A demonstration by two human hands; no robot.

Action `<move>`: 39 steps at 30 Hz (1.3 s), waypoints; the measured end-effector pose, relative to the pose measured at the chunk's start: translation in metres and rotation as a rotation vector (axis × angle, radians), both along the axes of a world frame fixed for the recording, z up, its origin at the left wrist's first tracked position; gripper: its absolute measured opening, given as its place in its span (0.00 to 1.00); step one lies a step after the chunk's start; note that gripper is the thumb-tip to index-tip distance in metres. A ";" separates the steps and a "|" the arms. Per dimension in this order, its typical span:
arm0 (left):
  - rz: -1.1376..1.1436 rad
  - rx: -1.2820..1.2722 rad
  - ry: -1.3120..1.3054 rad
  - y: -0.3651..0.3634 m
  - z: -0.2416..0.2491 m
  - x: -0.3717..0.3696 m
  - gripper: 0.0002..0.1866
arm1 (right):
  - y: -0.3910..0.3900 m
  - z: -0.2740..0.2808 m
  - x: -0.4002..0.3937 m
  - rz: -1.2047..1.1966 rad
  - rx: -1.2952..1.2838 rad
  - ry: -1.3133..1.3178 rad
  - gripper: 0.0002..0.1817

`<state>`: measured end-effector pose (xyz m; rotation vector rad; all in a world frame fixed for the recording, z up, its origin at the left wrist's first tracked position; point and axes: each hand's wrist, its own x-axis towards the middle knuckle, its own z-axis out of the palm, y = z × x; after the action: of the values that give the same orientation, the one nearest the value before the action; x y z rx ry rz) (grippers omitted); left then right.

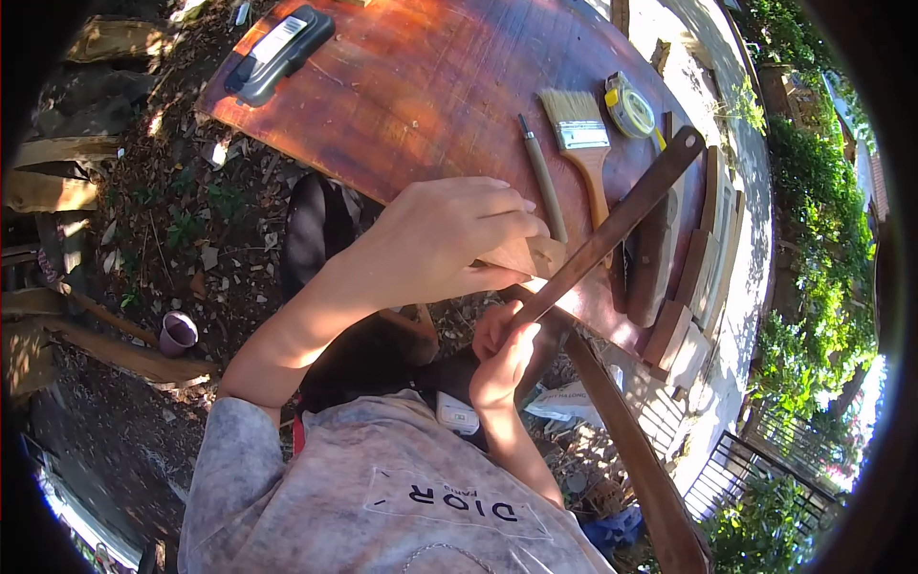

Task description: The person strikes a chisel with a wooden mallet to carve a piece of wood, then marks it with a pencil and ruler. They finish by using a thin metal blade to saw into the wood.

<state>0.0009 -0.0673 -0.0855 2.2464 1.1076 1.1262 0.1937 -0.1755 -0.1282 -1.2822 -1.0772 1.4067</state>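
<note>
My left hand [459, 234] reaches over the near edge of the table, its fingers closed around a small piece of wood [512, 256]. Just below it, my right hand [502, 354] is wrapped around one end of a long, flat, brown bar [622, 218] with a hole near its far tip. The bar slants up to the right, passing close beside the wood. Beyond my left fingers lie a slim tool with a wooden handle [545, 187] and a wide paintbrush [580, 143].
On the reddish-brown tabletop [421, 86] are a black sanding-block-like tool [282, 53] and a yellow tape measure [629, 105]. Wood blocks [684, 316] line the right edge. A long plank [626, 440] slants beside my right arm. A small cup [178, 333] sits on the littered ground.
</note>
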 end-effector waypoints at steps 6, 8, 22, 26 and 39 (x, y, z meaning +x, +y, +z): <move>0.029 0.017 -0.003 -0.003 -0.002 0.000 0.26 | -0.042 -0.060 0.016 0.140 0.050 0.038 0.33; 0.023 -0.014 -0.006 -0.005 -0.005 0.002 0.25 | -0.024 -0.021 0.004 0.075 0.034 0.047 0.32; -0.005 -0.043 0.001 -0.001 0.003 -0.001 0.27 | -0.017 -0.058 0.013 0.093 0.120 -0.005 0.34; 0.061 0.047 -0.008 -0.003 -0.001 0.001 0.27 | -0.057 -0.075 0.027 0.055 0.021 -0.045 0.36; 0.111 -0.006 -0.014 -0.017 0.004 0.010 0.29 | -0.016 -0.026 0.018 -0.022 0.128 -0.147 0.32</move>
<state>0.0106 -0.0838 -0.0813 2.1927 1.2414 1.1781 0.2116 -0.1911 -0.1542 -1.3159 -1.2280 1.2215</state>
